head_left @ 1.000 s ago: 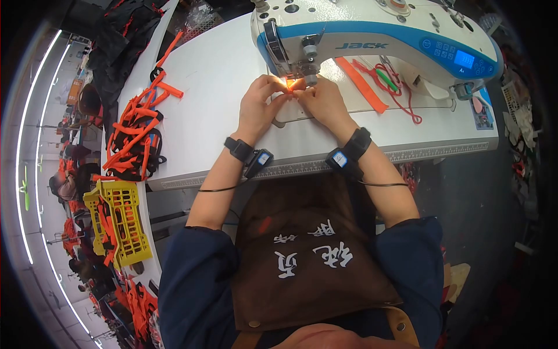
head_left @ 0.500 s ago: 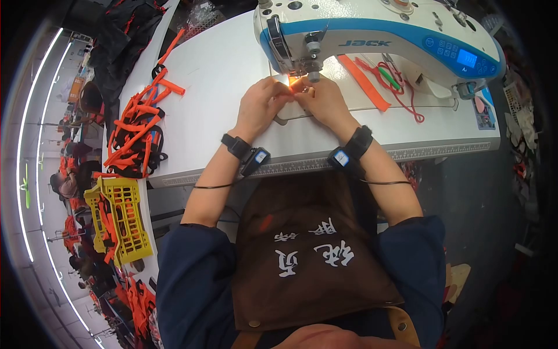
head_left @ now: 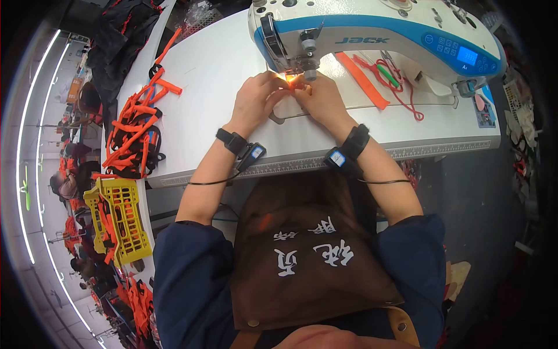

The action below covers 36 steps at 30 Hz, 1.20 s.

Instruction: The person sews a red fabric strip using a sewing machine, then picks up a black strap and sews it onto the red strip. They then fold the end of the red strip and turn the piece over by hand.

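Sewing machine point(head_left: 366, 36): white and blue, spans the upper part of the view, on the white table point(head_left: 200, 93). Its lamp lights the needle area brightly; display on the arm is lit blue.

Left hand point(head_left: 253, 100): bent, thumb and fingers brought together on the small orange piece point(head_left: 292, 86), from its left side. Right hand point(head_left: 319, 98): bent likewise, thumb and fingers pinching the same piece from its right side. The two sets of fingertips are close together, just in front of the needle area. Piece lies at the needle area, mostly covered by the fingers; its outline and the exact finger contacts are partly lost in glare.

Both wrists carry a black strap with a small device. A thin black cable runs across each forearm.

Right of the right hand, under the machine arm: flat orange strip point(head_left: 362, 80), lying at a slant. Just beside it, red cord point(head_left: 413, 103) in loose loops, and a green object point(head_left: 388, 76) among the loops; type cannot be told.

Left part of table: tangled heap of orange and black straps point(head_left: 135, 135), well apart from the left hand. Yellow basket point(head_left: 135, 235) near the table's left front corner, orange material inside. Ruler markings point(head_left: 407, 153) run along the table's front edge. Brown apron point(head_left: 308, 262) with white characters below it. Other people at far left, small in view.
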Each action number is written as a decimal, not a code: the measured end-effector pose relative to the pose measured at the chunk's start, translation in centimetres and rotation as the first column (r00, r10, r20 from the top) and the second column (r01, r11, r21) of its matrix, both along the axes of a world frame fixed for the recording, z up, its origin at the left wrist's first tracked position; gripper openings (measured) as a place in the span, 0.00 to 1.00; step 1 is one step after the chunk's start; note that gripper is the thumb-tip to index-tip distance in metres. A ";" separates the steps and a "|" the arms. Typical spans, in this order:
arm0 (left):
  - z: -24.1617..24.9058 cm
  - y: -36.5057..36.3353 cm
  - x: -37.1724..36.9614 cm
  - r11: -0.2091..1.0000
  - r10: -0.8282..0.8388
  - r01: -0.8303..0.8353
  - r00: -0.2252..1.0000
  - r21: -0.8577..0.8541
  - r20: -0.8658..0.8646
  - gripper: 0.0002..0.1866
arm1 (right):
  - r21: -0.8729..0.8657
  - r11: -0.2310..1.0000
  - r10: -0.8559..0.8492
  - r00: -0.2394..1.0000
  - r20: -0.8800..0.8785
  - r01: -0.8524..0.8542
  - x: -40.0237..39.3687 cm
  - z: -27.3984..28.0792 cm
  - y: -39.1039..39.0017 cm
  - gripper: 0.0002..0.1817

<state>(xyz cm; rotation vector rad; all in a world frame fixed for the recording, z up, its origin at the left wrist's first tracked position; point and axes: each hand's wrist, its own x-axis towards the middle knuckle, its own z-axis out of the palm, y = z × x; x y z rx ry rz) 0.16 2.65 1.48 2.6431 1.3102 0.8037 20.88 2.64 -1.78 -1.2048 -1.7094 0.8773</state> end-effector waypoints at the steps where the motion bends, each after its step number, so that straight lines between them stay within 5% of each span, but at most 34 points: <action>1: -0.1 0.0 -0.1 1.000 0.007 -0.006 1.000 -0.021 0.017 0.06 | 0.006 1.000 -0.003 1.000 0.003 0.003 0.0 -0.2 0.2 0.12; 7: 1.1 -0.7 -0.2 0.909 0.191 -0.005 0.894 -0.416 0.406 0.07 | 0.042 0.999 -0.009 1.000 -0.008 0.010 0.0 -0.1 0.1 0.11; 10: -0.3 1.3 -1.3 0.783 0.260 0.173 0.780 -0.597 0.568 0.10 | 0.086 0.996 -0.019 1.000 0.021 0.017 -0.1 -1.3 0.5 0.11; 13: 1.2 1.5 -1.0 0.810 0.185 0.077 0.907 -0.581 0.378 0.10 | 0.084 0.996 -0.017 0.999 0.036 0.014 0.0 -1.4 0.7 0.12; 25: 3.9 0.9 0.0 0.919 0.031 0.000 0.997 -0.394 0.070 0.07 | -0.001 1.000 0.006 1.000 -0.004 -0.006 0.0 -0.1 0.2 0.11; 34: 3.4 -1.1 2.1 0.961 0.240 -0.254 0.962 -0.111 -0.129 0.10 | -0.004 1.000 -0.003 1.000 -0.001 0.003 -0.1 0.2 0.0 0.11; 36: 3.0 -1.3 2.3 0.944 0.267 -0.276 0.961 -0.178 -0.072 0.10 | 0.016 1.000 -0.006 1.000 0.004 0.006 -0.1 0.1 0.0 0.11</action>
